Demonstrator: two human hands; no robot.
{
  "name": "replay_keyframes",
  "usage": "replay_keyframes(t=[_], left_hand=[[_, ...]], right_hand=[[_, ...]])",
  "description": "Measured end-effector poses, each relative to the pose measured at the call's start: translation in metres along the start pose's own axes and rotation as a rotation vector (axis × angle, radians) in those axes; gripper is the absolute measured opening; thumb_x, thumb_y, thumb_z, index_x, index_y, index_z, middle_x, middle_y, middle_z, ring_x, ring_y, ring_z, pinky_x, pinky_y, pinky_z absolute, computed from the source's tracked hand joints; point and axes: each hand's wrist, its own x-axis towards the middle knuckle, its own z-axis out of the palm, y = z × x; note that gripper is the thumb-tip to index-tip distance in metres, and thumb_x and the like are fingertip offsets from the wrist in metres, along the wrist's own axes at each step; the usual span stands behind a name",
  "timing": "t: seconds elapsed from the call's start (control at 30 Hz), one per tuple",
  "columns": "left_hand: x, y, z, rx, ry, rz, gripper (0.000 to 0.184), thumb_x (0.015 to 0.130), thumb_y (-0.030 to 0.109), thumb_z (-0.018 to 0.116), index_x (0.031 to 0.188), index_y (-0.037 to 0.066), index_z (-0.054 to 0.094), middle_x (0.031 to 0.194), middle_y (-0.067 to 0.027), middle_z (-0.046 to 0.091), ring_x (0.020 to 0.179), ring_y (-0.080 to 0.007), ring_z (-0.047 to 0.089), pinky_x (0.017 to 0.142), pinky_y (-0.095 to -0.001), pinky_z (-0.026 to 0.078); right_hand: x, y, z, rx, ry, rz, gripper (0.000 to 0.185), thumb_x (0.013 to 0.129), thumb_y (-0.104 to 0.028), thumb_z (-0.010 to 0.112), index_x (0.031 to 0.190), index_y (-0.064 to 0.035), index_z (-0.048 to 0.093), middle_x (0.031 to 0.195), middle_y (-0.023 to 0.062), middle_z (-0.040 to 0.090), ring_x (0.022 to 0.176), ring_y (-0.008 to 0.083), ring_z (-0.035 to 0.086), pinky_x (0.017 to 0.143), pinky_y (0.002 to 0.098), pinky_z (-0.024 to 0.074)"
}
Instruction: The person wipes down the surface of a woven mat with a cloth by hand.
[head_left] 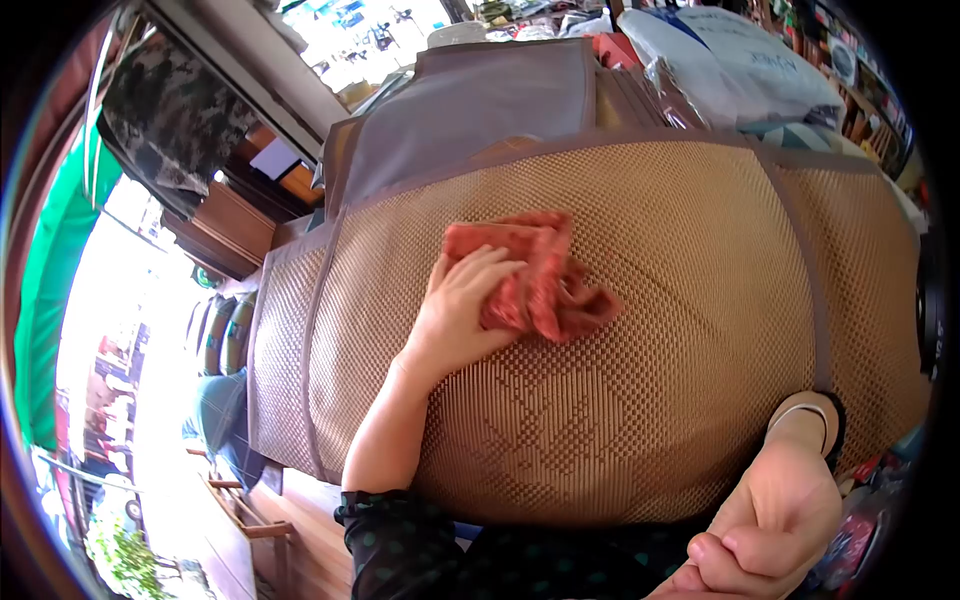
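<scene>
A large tan woven mat (680, 300) with brown cloth borders spreads in front of me, a darker pattern woven into its near part. My left hand (465, 300) lies on a crumpled red cloth (545, 285), fingers over its left side, pressing it against the mat. The cloth is bunched and slightly blurred. At the lower right, my right hand (775, 515) is turned palm up beside the mat's near edge, its fingers curled in. I see nothing in it. A pale bangle (815, 408) circles its wrist.
Behind the mat lies a smooth grey-brown panel (480, 95). White plastic-wrapped packages (740, 65) stand at the back right. A camouflage garment (170, 115) hangs at the left near a green sheet (50, 300). A wooden frame (250, 510) stands at lower left.
</scene>
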Motion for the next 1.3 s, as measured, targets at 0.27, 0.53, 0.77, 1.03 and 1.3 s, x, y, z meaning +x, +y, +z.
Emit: replay_keyframes(t=[0.27, 0.53, 0.77, 1.03, 1.3], left_hand=[[-0.003, 0.061, 0.021, -0.179, -0.104, 0.333, 0.078, 0.059, 0.027, 0.087, 0.130, 0.014, 0.059, 0.138, -0.0140, 0.053, 0.137, -0.0354, 0.044, 0.115, -0.0548, 0.032], [0.006, 0.026, 0.004, -0.064, 0.039, 0.086, 0.067, 0.062, 0.019, 0.085, 0.124, 0.008, 0.063, 0.130, -0.0158, 0.062, 0.128, -0.0360, 0.054, 0.113, -0.0511, 0.037], [-0.001, -0.002, 0.001, -0.005, 0.089, -0.130, 0.066, 0.066, 0.025, 0.083, 0.125, 0.007, 0.060, 0.133, -0.0186, 0.058, 0.131, -0.0374, 0.051, 0.112, -0.0561, 0.034], [-0.007, 0.081, 0.016, -0.176, -0.186, 0.367, 0.071, 0.063, 0.026, 0.085, 0.128, 0.014, 0.059, 0.138, -0.0131, 0.052, 0.137, -0.0354, 0.043, 0.115, -0.0559, 0.029], [0.002, 0.011, 0.001, -0.008, 0.026, -0.054, 0.066, 0.066, 0.024, 0.083, 0.126, 0.010, 0.059, 0.135, -0.0168, 0.057, 0.133, -0.0369, 0.049, 0.114, -0.0558, 0.031]], right_hand=[[0.000, -0.001, -0.001, 0.054, 0.003, -0.032, 0.019, 0.081, 0.000, 0.068, 0.064, -0.0052, 0.064, 0.058, -0.0023, 0.061, 0.053, 0.0071, 0.062, 0.048, 0.0178, 0.0440], [0.001, -0.001, -0.003, 0.067, 0.002, -0.050, 0.020, 0.082, 0.000, 0.067, 0.063, -0.0056, 0.063, 0.057, -0.0031, 0.060, 0.052, 0.0068, 0.062, 0.048, 0.0177, 0.0440], [0.001, 0.000, -0.004, 0.066, 0.004, -0.065, 0.021, 0.084, 0.000, 0.065, 0.063, -0.0056, 0.063, 0.057, -0.0033, 0.060, 0.052, 0.0062, 0.062, 0.049, 0.0173, 0.0439], [-0.001, 0.000, -0.001, 0.100, -0.043, -0.005, 0.020, 0.083, 0.000, 0.066, 0.064, -0.0051, 0.063, 0.059, -0.0029, 0.061, 0.053, 0.0062, 0.062, 0.049, 0.0167, 0.0447], [0.000, 0.002, -0.003, 0.109, -0.036, -0.041, 0.020, 0.083, 0.001, 0.066, 0.064, -0.0053, 0.063, 0.058, -0.0026, 0.061, 0.052, 0.0061, 0.062, 0.049, 0.0164, 0.0447]])
